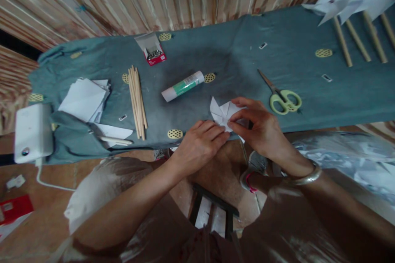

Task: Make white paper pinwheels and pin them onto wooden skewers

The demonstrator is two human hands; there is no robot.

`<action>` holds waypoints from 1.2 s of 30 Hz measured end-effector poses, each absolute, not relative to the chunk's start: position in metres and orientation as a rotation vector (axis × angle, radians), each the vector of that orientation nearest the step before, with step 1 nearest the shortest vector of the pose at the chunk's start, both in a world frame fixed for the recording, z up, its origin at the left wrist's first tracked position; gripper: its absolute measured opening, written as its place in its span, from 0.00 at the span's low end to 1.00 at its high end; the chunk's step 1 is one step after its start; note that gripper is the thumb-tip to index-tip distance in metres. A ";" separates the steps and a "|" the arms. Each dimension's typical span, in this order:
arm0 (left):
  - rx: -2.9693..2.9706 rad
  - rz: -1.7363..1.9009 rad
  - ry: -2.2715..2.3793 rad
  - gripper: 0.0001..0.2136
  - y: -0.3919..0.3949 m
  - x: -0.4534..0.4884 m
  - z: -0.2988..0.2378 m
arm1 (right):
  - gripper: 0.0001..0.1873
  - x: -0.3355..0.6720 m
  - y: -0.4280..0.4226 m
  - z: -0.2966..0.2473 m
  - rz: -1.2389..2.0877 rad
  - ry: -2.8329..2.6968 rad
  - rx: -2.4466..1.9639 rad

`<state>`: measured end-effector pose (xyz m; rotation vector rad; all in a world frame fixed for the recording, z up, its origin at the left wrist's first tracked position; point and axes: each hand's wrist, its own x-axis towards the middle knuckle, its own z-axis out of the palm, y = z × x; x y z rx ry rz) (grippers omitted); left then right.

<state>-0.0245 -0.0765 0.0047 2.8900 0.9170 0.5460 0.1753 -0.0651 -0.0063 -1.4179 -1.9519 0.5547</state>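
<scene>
A white paper pinwheel (218,116) with folded blades lies between my hands at the near edge of the cloth-covered table. My left hand (202,144) is closed at its lower left side, fingertips on the paper. My right hand (256,121) pinches the paper near its centre with thumb and forefinger, the other fingers bent over the right blades. Whatever sits under the right fingertips is hidden. Beyond the paper lies a glue stick (183,86) with a green label. Scissors (282,96) with light green handles rest to the right, blades pointing away.
Several wooden sticks (137,102) lie left of the glue stick, near a stack of white paper (84,98). An opened red box (156,55) of small metal pieces stands behind. Finished pinwheels (342,0) lie far right. A white device (33,131) with a cable sits at the left edge.
</scene>
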 end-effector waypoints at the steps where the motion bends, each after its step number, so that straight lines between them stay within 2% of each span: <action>1: 2.890 0.547 0.918 0.09 -0.076 -0.024 0.004 | 0.05 0.175 -0.065 -0.007 0.542 -1.958 -1.412; 10: 2.885 0.565 0.915 0.09 -0.077 -0.024 0.004 | 0.01 0.176 -0.065 -0.007 0.549 -1.960 -1.423; 36: 2.881 0.572 0.897 0.09 -0.078 -0.022 0.005 | 0.02 0.177 -0.067 -0.004 0.535 -2.003 -1.401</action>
